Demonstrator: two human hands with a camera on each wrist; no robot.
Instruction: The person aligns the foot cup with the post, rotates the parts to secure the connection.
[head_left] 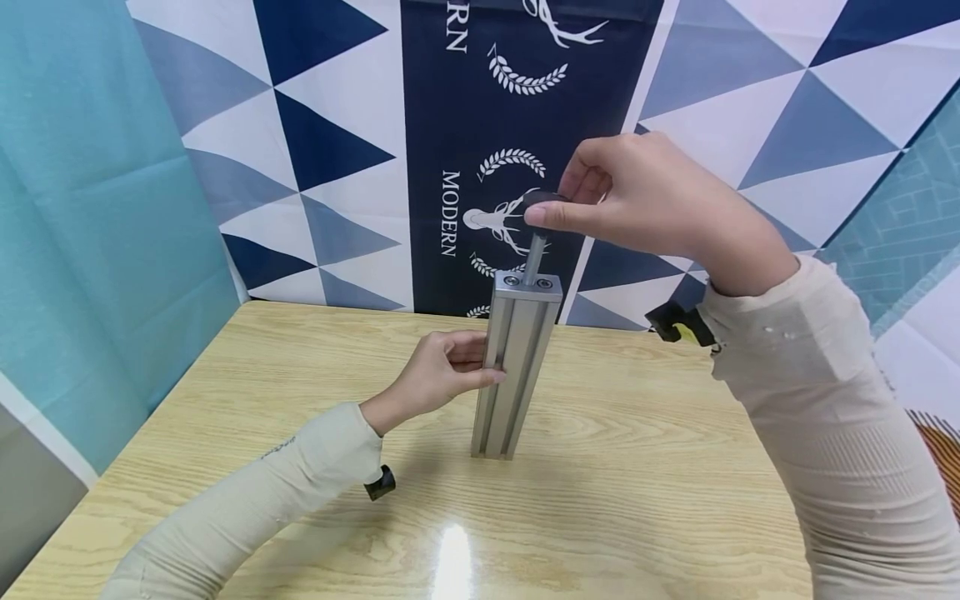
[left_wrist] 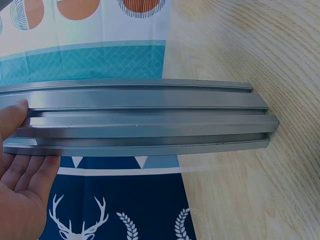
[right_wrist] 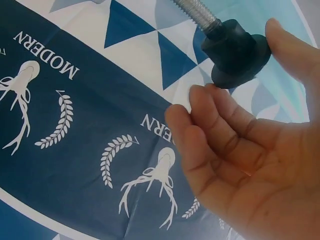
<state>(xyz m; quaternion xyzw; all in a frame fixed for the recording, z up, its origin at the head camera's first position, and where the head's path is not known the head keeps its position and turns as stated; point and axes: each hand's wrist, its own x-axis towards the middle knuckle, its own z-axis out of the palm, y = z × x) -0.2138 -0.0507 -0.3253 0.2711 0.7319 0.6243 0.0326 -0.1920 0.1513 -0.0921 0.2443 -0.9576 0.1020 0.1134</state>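
Note:
A silver aluminum profile (head_left: 510, 375) with long grooves stands upright on the wooden table, tilted slightly in the head view. My left hand (head_left: 442, 371) grips it partway up, thumb on the near face and fingers at its side; the left wrist view shows the profile's lower length (left_wrist: 150, 120) beyond the thumb. From the profile's top end, between two bolt heads, rises a threaded rod capped by a black leveling foot (right_wrist: 240, 55). My right hand (head_left: 637, 196) pinches the foot's rim between thumb and fingertips. The rod's thread (right_wrist: 197, 12) shows in the right wrist view.
The pale wooden table (head_left: 637, 467) spreads around the profile's base. Behind it hangs a patterned cloth (head_left: 337, 167) with triangles and deer heads, and a turquoise cloth (head_left: 82, 208) hangs at the left. A black clip-like piece (head_left: 678, 323) sits by the right cuff.

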